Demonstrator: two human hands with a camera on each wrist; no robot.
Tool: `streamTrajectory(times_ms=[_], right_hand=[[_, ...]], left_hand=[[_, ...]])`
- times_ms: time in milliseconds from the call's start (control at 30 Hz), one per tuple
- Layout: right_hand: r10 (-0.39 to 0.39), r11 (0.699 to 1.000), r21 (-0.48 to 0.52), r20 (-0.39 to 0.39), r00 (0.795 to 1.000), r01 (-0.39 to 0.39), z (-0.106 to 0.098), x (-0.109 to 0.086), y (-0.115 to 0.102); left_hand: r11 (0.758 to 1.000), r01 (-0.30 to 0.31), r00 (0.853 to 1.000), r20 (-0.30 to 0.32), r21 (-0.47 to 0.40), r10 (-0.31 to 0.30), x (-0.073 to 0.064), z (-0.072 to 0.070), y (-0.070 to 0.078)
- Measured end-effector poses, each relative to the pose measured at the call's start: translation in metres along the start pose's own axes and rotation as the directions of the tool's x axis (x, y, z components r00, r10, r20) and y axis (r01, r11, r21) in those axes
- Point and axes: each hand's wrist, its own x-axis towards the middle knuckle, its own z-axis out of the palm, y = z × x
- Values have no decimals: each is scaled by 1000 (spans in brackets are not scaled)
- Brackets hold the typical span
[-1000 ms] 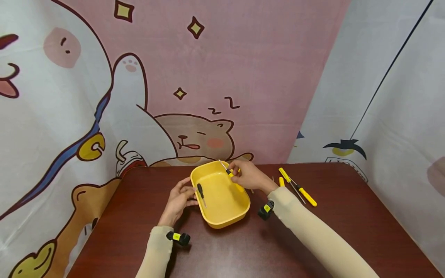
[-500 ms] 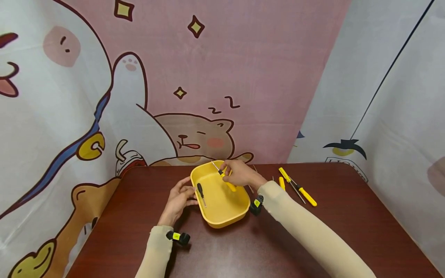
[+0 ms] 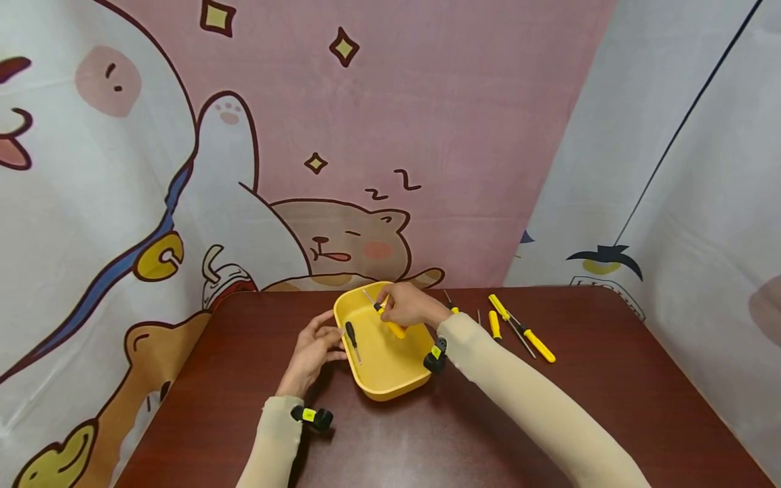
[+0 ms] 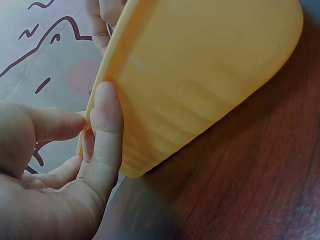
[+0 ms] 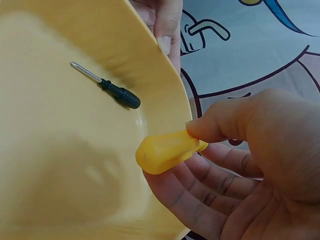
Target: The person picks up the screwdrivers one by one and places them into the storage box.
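- The left hand [image 3: 314,352] pinches the edge of the smooth yellow tray with round corners [image 3: 381,373]. The hand and the tray stay where they were.
- Just right of the left hand, inside the tray, lies a small screwdriver with a black handle and a shiny metal stick [image 3: 351,337].
- Next comes a screwdriver with a yellow handle, a black neck and a thin metal stick [image 3: 394,331]. It has just moved left and is well over the tray now, nearer the black one. It is not let go yet.
- The right hand [image 3: 410,305] holds it between thumb and fingers. The handle pokes out below the hand and the metal tip points up and left.
- To the right of the right hand, more yellow-handled screwdrivers [image 3: 495,325] lie on the shiny red-brown table [image 3: 390,451]. One by the wrist shows more now.
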Motion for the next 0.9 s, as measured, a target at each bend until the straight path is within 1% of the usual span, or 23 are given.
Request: streamTrajectory(times_ms=[233,667,900], right_hand=[[38,999,3,31,999,-38,5,8,-3],[81,996,-35,86,993,-78,18,18,-10],[112,993,-57,96,989,-107,28,28,-11]], left_hand=[[1000,-1,1000,-12,-7,1,0,0,-1],[1000,-4,1000,0,-10,4,0,1,0],[1000,0,1000,-5,-8,0,0,1,1]])
